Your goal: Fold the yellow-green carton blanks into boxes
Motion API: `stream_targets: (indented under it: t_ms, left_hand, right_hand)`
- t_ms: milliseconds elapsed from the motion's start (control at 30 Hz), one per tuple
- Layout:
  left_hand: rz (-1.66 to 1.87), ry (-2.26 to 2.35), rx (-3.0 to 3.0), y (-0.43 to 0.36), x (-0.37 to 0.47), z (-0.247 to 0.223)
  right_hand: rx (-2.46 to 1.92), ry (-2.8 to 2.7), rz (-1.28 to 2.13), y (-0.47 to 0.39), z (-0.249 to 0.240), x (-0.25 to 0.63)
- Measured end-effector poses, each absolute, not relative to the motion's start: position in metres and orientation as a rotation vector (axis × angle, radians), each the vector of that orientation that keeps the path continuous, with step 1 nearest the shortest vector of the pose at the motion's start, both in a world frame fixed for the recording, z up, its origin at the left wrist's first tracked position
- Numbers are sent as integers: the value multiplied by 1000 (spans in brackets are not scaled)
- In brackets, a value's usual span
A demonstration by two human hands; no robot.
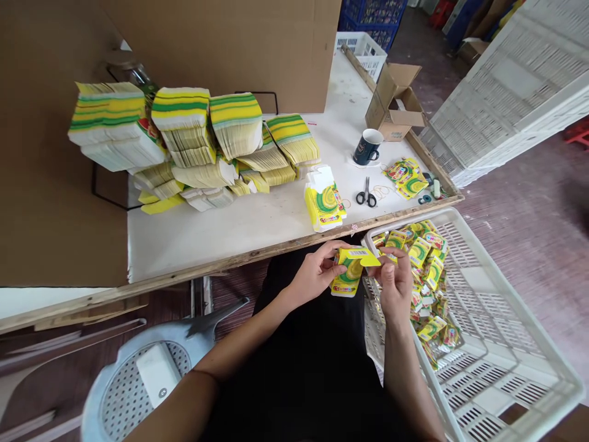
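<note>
A small yellow and green box (346,283) is held over my lap, just off the table's front edge. My left hand (317,270) grips its left side between thumb and fingers. At the box's right end a yellow flap sticks out, and my right hand (394,283) pinches near its tip. On the table (257,227), a small pile of flat yellow cartons (324,199) lies close to the front edge. Bundled stacks of yellow, green and white cartons (184,129) stand at the back left.
Black scissors (367,195), a dark mug (367,147), flat packets (407,178) and an open cardboard box (396,104) are on the table's right side. A white crate (506,288) with many small boxes stands at my right. A blue-grey stool (110,393) is at lower left.
</note>
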State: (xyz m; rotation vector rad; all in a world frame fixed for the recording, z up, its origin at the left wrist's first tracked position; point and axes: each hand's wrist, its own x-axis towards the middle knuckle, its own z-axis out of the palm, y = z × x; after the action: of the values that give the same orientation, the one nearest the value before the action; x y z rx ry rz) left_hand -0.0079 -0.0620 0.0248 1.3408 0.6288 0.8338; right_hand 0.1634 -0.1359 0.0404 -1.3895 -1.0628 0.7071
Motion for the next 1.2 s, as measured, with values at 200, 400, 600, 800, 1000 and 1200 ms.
stream_targets:
  t_ms: [200,400,600,800,1000,1200]
  left_hand:
    - [775,614,1420,-64,-11,25]
    - [738,589,1259,-63,-11,25]
    - [717,587,1144,-63,-6,27]
    - [867,589,1515,-63,1,29]
    - [1095,954,2192,-13,-7,19]
    - [1039,1054,2287,15,-19,-4]
  right_hand:
    - [-1590,-1370,721,-129,52,162]
    - [-1688,-1441,550,-125,43,162]
    - [-1654,-1357,592,-129,41,167]
    - [-1552,-1119,542,-129,33,172]
    - [-1596,-654,-309,-128,34,199]
    - [-1537,-686,123,-130,25,178]
